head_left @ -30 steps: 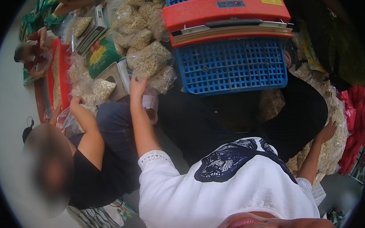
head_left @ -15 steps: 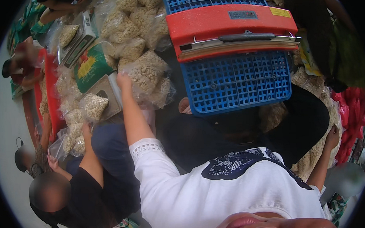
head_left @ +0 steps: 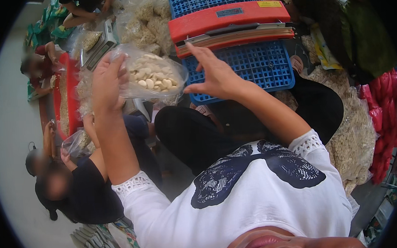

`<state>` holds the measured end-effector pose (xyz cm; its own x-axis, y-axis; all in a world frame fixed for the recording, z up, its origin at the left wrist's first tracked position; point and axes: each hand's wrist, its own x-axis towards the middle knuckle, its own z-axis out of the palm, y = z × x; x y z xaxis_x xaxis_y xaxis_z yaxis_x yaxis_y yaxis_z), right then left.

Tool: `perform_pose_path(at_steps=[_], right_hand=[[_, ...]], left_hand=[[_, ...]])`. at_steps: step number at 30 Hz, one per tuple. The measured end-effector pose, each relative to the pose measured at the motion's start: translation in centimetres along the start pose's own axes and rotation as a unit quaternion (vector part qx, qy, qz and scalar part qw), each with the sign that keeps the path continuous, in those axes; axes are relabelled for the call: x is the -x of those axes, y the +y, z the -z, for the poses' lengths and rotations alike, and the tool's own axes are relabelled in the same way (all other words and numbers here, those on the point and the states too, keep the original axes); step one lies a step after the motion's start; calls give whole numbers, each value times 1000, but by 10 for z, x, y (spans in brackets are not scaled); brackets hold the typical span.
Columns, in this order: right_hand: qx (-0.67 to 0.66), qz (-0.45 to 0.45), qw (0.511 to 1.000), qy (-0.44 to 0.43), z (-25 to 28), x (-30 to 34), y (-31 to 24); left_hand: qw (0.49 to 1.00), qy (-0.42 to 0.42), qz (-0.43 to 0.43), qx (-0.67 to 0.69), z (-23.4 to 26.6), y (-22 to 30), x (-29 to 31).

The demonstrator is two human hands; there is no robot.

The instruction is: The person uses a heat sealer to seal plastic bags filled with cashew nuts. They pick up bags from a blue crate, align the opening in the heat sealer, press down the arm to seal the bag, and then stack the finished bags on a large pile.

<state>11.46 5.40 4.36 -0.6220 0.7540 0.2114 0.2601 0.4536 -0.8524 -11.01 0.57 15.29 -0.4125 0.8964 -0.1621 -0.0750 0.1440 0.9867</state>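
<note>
lifted since half a second ago: left hand (head_left: 108, 81), then stretched out low among the heaped bags, now raised with a clear bag of pale pieces (head_left: 153, 77) held up in front of the chest. left fingers (head_left: 114, 67) clenched on the bag's left end, bag hanging just right of them, tilted. right hand (head_left: 216, 76) come up as well, fingers (head_left: 199, 52) spread and released, tips just beside the bag's right end, touching or not cannot tell.

beyond the right fingers, a blue plastic crate (head_left: 249, 67) with a red sealing machine (head_left: 229, 23) across it. beyond the left fingers, a scale (head_left: 98, 48) among more filled clear bags (head_left: 146, 23). left of the left fingers, a red tray (head_left: 63, 104) on pale floor (head_left: 10, 134). below them, a seated person in black (head_left: 83, 188). far right of the right fingers, piled bags (head_left: 356, 133) and red bags (head_left: 385, 127).
</note>
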Motion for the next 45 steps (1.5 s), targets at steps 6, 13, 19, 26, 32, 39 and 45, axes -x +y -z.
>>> perform_pose_path(at_steps=[6,13,19,26,32,39,45], right_hand=[[-129,80,971,184,38,34,30],[-127,-115,950,260,81,101,85],[-102,-164,961,196,94,98,89],[-165,-45,936,309,72,96,104],[-274,5,885,377,41,72,100],[-193,-3,901,390,36,79,113],[-268,-96,845,453,61,67,81]], left_hand=[[976,-163,147,7,-32,-49,-7],[958,-151,130,-205,-62,-120,-47],[973,-124,147,-125,-66,-99,-36],[983,-80,-165,-9,-54,-103,-17],[986,-134,-67,69,-95,-205,-30],[944,217,-242,-51,-133,-202,0],[924,279,-247,-84,-140,-190,-12]])
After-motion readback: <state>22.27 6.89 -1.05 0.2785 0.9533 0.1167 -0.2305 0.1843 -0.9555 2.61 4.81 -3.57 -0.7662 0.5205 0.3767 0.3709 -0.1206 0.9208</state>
